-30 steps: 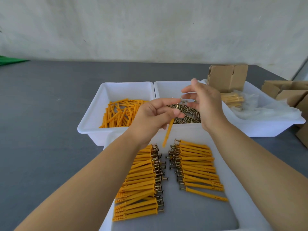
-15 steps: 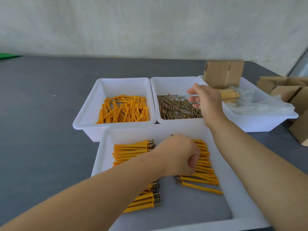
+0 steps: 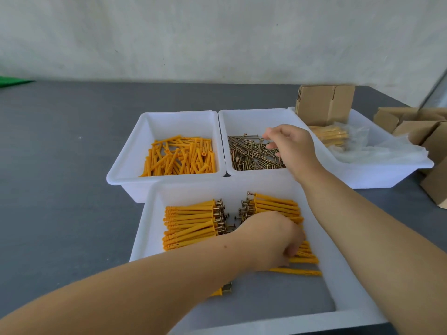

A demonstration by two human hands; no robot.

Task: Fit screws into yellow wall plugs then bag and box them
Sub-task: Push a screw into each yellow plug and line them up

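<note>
Left hand (image 3: pixel 271 243) has dropped from chest height, where a second ago it held one plug with a screw going in, down into the near tray (image 3: pixel 358 317); it now sits over the right-hand row of finished plug-and-screw sets (image 3: pixel 275 205), fingers curled down onto them, and whether it has let go of the piece is hidden under the palm, can't tell. Left-hand row of finished sets (image 3: pixel 191 221) lies just beside it in the same tray, screw heads of both rows facing the middle. Right hand (image 3: pixel 290 147) has moved from meeting the left hand to behind the near tray, over the screw bin (image 3: pixel 256 114), thumb and forefinger narrowed as if pinching at the loose screws (image 3: pixel 251 155); no screw clearly seen in the pinch, so not sure it holds one. Loose yellow plugs (image 3: pixel 181 157) are in the bin behind the near tray to its left, untouched by either hand. Behind-right of the near tray: a bin with clear bags (image 3: pixel 387 151), one bagged bundle (image 3: pixel 331 136) and a cardboard box (image 3: pixel 324 105). Reading: one set looks just finished and laid down, next screw being fetched. Fitting continues, many plugs remain, bagging mostly ahead.
</note>
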